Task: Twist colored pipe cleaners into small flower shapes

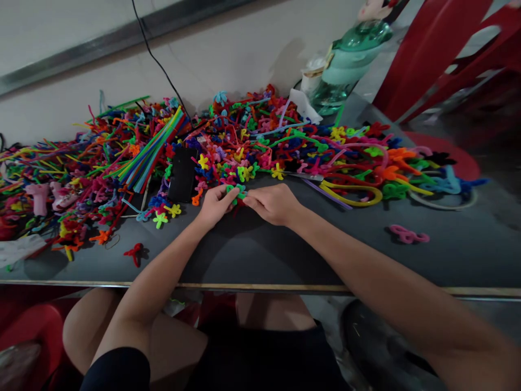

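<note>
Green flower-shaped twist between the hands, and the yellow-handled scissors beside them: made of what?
Green flower-shaped twist, held by left hand and right hand: looks like fuzzy chenille stem with a matte pile, probably over wire, since the loops hold their bends. Yellow-handled scissors: handles look like smooth plastic; blades greyish, likely metal.

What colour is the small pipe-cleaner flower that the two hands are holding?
Green. The fuzzy pipe-cleaner flower shows best in the head view.
</note>
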{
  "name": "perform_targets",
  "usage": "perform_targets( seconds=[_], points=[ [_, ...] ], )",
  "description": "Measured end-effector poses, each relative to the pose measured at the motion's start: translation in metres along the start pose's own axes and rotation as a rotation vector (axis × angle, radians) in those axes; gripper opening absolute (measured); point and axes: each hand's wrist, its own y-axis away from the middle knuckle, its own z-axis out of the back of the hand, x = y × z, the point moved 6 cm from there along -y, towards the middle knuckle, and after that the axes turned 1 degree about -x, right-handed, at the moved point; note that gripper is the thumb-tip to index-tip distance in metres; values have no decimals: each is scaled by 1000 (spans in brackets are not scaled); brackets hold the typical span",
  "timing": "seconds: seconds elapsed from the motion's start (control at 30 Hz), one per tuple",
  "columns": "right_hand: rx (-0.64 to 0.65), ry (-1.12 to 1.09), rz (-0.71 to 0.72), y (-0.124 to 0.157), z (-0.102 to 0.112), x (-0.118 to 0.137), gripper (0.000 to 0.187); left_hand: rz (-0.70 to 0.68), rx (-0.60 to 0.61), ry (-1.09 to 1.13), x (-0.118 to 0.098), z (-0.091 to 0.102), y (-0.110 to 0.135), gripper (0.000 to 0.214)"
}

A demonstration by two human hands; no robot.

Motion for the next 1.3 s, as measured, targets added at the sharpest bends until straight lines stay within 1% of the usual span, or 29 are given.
perform_targets(
  seconds=[0.07, 0.17, 0.27, 0.33, 0.5, 0.6, 0.7, 0.77, 0.87, 0.93, 1.0, 1.07, 1.17, 1.2, 1.3],
  points=[
    [-10, -46, 46, -1, 5, 0, 48, 29, 110, 36, 0, -2, 0, 46],
    [6, -57, 72, -3, 5, -2, 37, 14, 228, -18, -4, -4, 1, 47],
    [64, -65, 99, -4, 1, -2, 27, 18, 296, -99, -5, -5, 2, 49],
    [98, -64, 101, -3, -1, -1, 24, 23, 319, -135, -6, -5, 3, 48],
    [199, -54, 71, -1, -2, 0, 21, 12, 339, -197, -5, -5, 4, 44],
    [193, -85, 74, 1, -1, -1, 23, 18, 346, -225, -4, -6, 4, 42],
    [142, -114, 74, 2, 1, -2, 26, 9, 336, -214, -4, -6, 4, 42],
    [68, -82, 35, 2, 3, -4, 28, -15, 284, -166, -5, -5, 2, 44],
    [-37, 36, -52, 1, 6, -5, 34, -57, 167, -74, -5, -1, -4, 46],
    [-34, 81, -59, 1, 4, -1, 38, -65, 110, -44, -4, 2, -7, 46],
    [12, 59, -27, 1, 2, 2, 41, -58, 94, -17, -1, 3, -8, 45],
    [34, 0, -30, 1, 3, 1, 41, -36, 119, 13, 2, 3, -8, 44],
    [0, -71, -109, 0, 7, -10, 35, -7, 189, 28, 4, 1, -7, 40],
    [-3, -83, -113, 0, 7, -12, 33, -8, 216, 25, 4, 1, -6, 39],
    [58, -55, -32, -2, 1, -11, 29, -7, 302, 13, 2, -2, -4, 36]
  ],
)
